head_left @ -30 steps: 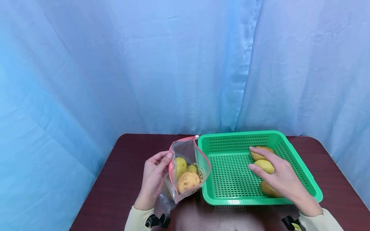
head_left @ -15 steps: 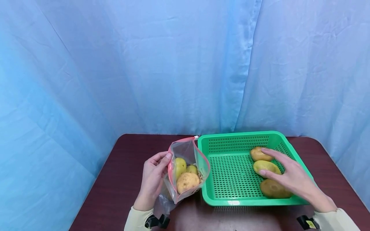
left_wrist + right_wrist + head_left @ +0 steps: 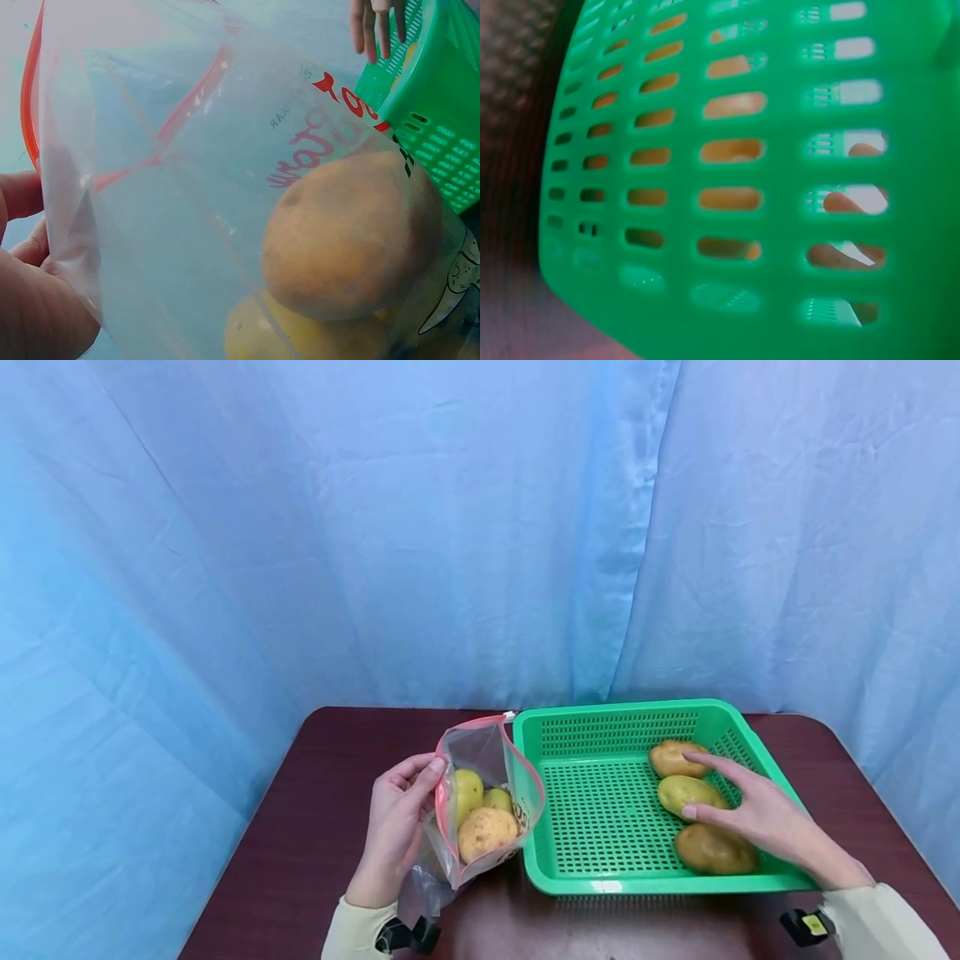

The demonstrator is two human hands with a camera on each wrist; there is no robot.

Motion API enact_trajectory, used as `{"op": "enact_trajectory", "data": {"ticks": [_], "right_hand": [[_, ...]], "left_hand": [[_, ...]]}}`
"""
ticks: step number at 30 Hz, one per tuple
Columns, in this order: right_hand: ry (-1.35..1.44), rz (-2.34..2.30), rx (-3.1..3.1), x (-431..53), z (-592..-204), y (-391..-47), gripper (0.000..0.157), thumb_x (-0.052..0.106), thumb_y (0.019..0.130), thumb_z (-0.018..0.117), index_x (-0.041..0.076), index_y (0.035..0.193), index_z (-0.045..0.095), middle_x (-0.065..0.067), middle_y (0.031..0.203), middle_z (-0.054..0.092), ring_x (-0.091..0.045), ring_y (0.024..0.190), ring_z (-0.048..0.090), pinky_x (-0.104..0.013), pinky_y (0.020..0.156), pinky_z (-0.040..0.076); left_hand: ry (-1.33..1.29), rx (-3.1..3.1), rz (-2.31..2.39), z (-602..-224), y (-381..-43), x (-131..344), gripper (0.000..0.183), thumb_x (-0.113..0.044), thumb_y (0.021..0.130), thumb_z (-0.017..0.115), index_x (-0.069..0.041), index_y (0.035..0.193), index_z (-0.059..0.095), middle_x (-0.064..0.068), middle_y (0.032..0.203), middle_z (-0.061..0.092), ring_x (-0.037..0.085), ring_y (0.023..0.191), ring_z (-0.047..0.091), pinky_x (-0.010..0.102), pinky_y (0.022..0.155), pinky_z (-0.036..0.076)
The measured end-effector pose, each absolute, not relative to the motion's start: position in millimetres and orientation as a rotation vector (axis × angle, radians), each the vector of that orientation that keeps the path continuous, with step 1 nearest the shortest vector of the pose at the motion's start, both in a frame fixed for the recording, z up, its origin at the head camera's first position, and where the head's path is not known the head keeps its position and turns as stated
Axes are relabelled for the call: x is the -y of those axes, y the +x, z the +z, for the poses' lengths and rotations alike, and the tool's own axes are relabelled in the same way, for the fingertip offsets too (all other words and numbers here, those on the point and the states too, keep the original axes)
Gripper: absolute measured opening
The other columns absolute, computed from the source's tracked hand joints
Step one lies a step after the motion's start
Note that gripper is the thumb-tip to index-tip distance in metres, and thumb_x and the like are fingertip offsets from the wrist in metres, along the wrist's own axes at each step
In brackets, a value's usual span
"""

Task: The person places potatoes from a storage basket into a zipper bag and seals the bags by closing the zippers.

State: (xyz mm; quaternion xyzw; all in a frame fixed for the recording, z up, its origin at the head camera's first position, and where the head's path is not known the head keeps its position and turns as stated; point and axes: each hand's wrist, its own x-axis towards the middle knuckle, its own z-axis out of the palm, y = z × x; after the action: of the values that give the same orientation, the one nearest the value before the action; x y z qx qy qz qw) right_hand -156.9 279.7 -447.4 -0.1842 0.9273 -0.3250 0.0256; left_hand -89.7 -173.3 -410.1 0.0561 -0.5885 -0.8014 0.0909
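Note:
On the left, my left hand pinches the pink-edged rim of a clear zipper bag between thumb and fingers. The bag's mouth gapes; inside lie a pale potato and yellow-green round pieces, their kind unclear. In the left wrist view the potato shows through the plastic. My right hand hovers over the right of the green basket, thumb and fingers spread around a yellow-green oblong piece; whether it touches cannot be told. One potato lies behind that piece, another in front.
The green basket stands on the dark table, its left side close beside the bag. Blue curtains hang behind and to the left. In the right wrist view the slotted basket wall covers most of the hand.
My right hand has moved right, away from the basket's middle, uncovering more of the potatoes and the yellow-green piece. The left hand and bag have hardly moved.

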Motion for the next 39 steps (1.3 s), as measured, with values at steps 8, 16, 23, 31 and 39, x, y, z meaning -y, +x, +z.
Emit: {"op": "enact_trajectory", "data": {"ticks": [8,16,23,31,39], "right_hand": [[-0.589,-0.993,-2.837,-282,-451,-163,0.08,0.041,0.091,0.08,0.011,0.156,0.044,-0.025,0.154,0.045,-0.054,0.136,0.041,-0.072,0.094,0.042],[-0.63,-0.965,-2.826,-285,-458,-168,0.076,0.041,0.092,0.08,0.011,0.154,0.048,-0.025,0.153,0.046,-0.054,0.135,0.042,-0.072,0.094,0.042],[-0.682,-0.908,-2.869,-284,-463,-174,0.076,0.043,0.088,0.082,0.008,0.149,0.053,-0.025,0.148,0.052,-0.053,0.131,0.047,-0.071,0.093,0.044],[-0.721,-0.847,-2.898,-283,-468,-177,0.076,0.044,0.086,0.084,0.004,0.144,0.056,-0.023,0.141,0.058,-0.047,0.122,0.057,-0.062,0.089,0.049],[-0.79,-0.799,-2.941,-281,-475,-179,0.071,0.04,0.084,0.087,0.004,0.139,0.06,-0.019,0.131,0.064,-0.038,0.112,0.063,-0.053,0.083,0.052]], "left_hand": [[0.148,1.73,-2.391,-409,-90,173,0.01,-0.006,0.099,0.068,-0.004,0.104,0.077,0.003,0.085,0.07,0.01,0.064,0.059,0.021,0.058,0.051],[0.148,1.741,-2.39,-409,-89,172,0.01,-0.007,0.099,0.069,-0.002,0.105,0.076,0.003,0.086,0.071,0.01,0.063,0.057,0.021,0.057,0.05],[0.126,1.727,-2.392,-407,-89,172,0.009,-0.006,0.099,0.069,-0.004,0.103,0.076,0.003,0.085,0.071,0.009,0.063,0.057,0.02,0.057,0.051],[0.128,1.711,-2.408,-406,-89,171,0.01,-0.004,0.099,0.067,-0.006,0.101,0.077,0.003,0.085,0.07,0.009,0.063,0.058,0.02,0.057,0.05],[0.13,1.72,-2.397,-406,-87,172,0.009,-0.004,0.099,0.067,-0.005,0.101,0.076,0.003,0.084,0.07,0.009,0.063,0.057,0.019,0.057,0.05]]}}
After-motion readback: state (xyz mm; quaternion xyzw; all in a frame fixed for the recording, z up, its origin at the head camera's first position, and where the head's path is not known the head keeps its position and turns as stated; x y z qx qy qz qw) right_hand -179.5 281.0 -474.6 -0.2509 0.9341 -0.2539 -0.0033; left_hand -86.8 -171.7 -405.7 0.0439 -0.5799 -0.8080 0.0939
